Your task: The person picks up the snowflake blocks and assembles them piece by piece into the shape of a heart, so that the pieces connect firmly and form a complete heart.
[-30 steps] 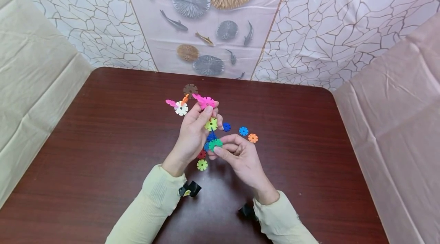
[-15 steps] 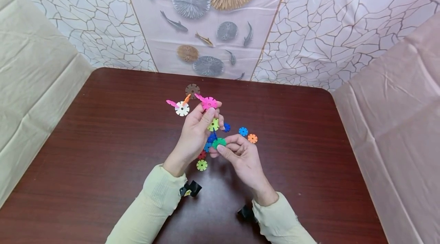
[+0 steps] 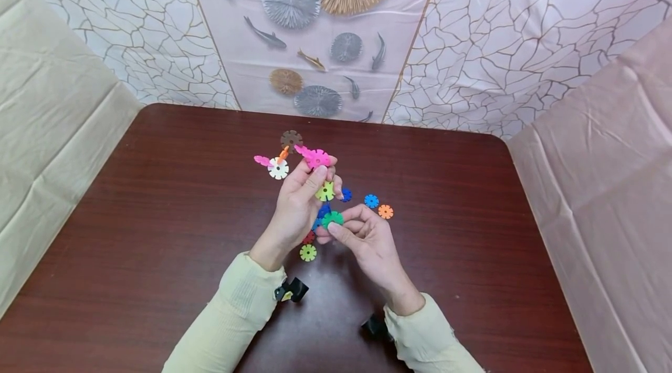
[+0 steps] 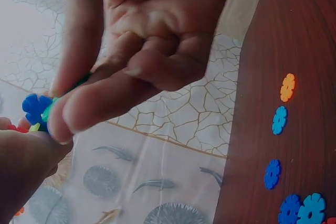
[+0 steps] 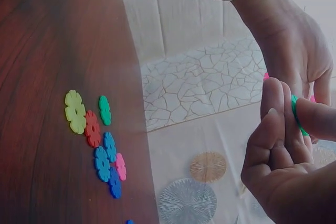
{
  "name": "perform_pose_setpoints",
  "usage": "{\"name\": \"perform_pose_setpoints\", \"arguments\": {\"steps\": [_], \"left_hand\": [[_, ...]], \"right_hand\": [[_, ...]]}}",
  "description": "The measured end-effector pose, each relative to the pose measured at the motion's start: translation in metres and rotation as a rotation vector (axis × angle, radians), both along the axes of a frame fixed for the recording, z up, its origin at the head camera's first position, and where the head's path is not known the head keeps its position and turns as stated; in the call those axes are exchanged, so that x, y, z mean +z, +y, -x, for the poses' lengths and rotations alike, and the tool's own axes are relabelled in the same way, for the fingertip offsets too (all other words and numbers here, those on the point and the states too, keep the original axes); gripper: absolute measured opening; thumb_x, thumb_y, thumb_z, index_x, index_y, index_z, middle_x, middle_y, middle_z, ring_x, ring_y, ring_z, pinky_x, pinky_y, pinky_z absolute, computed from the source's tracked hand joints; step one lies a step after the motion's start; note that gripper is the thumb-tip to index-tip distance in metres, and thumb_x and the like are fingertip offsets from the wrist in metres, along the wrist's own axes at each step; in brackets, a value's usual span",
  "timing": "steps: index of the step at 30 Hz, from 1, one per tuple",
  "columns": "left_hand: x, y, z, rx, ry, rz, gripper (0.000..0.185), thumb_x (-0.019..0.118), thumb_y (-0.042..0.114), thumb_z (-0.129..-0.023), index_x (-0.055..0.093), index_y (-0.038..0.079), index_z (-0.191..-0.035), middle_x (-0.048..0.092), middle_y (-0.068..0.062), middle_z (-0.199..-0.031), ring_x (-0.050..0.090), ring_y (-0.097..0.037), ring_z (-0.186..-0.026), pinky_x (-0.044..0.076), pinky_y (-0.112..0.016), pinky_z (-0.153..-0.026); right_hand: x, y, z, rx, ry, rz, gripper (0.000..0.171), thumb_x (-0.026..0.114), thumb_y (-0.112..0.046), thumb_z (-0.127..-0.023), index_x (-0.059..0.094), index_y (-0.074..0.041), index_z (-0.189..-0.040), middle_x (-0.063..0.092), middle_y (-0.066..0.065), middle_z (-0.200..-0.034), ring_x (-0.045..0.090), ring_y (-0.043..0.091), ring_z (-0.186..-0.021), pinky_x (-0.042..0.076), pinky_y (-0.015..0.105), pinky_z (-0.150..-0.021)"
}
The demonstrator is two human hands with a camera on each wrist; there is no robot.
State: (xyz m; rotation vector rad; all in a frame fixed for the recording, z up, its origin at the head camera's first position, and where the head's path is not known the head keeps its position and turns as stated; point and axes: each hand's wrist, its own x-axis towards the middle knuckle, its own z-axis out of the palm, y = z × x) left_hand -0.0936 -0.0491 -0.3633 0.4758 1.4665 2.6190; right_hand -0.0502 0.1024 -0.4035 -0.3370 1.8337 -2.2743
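Left hand raised above the bench, grip clenched on an assembly of interlocked snowflake discs: pink disc on top, white, orange and brown discs branching off to the left, yellow-green disc just below the fingers. Right hand close beside, thumb and forefinger pinching a green disc edge-on against the blue disc at the lower end of the assembly. Pinch confirmed in right wrist view: green disc held between thumb and fingertips. Whether the green disc is seated in a slot cannot be told. Loose on the bench: blue disc and orange disc side by side to the right, small blue disc near the hands, yellow-green disc and red disc under the left wrist.
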Motion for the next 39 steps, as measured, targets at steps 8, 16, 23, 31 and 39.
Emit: {"name": "perform_pose_setpoints", "arguments": {"steps": [8,16,23,31,39], "left_hand": [[-0.002,0.009,-0.002,0.003,0.046,0.073,0.021,0.037,0.008,-0.104,0.043,-0.001,-0.122,0.05,-0.009,-0.083,0.055,-0.017,-0.08,0.045,-0.028,-0.085],[-0.004,0.013,-0.004,-0.011,0.038,0.011,0.017,0.034,0.006,-0.103,0.043,0.006,-0.118,0.048,-0.009,-0.088,0.053,-0.017,-0.081,0.045,-0.024,-0.085],[-0.005,0.015,-0.004,-0.041,0.045,-0.038,0.018,0.032,0.006,-0.103,0.044,0.01,-0.116,0.045,-0.009,-0.091,0.05,-0.018,-0.081,0.045,-0.022,-0.08],[-0.008,0.018,-0.004,-0.058,0.069,-0.008,0.017,0.031,0.005,-0.102,0.043,0.011,-0.113,0.043,-0.009,-0.086,0.048,-0.017,-0.08,0.043,-0.022,-0.079],[-0.007,0.015,-0.002,-0.093,0.017,0.021,0.016,0.033,0.01,-0.104,0.042,0.009,-0.117,0.046,-0.009,-0.091,0.051,-0.018,-0.086,0.042,-0.024,-0.087]], "right_hand": [[0.001,-0.001,-0.001,-0.013,-0.023,-0.031,0.026,0.068,-0.008,-0.091,0.051,0.005,-0.105,0.072,0.02,-0.091,0.072,0.033,-0.083,0.056,0.044,-0.082],[-0.003,0.001,-0.001,-0.017,-0.053,0.011,0.022,0.067,-0.006,-0.091,0.05,0.004,-0.102,0.073,0.018,-0.089,0.073,0.029,-0.081,0.057,0.041,-0.08],[-0.001,0.002,-0.001,-0.026,-0.092,0.048,0.021,0.066,-0.002,-0.091,0.049,0.004,-0.101,0.073,0.015,-0.087,0.073,0.026,-0.077,0.058,0.037,-0.079],[0.005,0.003,-0.001,-0.06,-0.113,0.01,0.021,0.066,0.001,-0.09,0.049,0.004,-0.101,0.073,0.014,-0.084,0.073,0.024,-0.072,0.059,0.034,-0.073],[0.0,0.001,0.001,-0.082,-0.157,0.067,0.019,0.066,0.0,-0.09,0.049,0.001,-0.1,0.074,0.012,-0.084,0.073,0.023,-0.075,0.058,0.031,-0.072]]}}
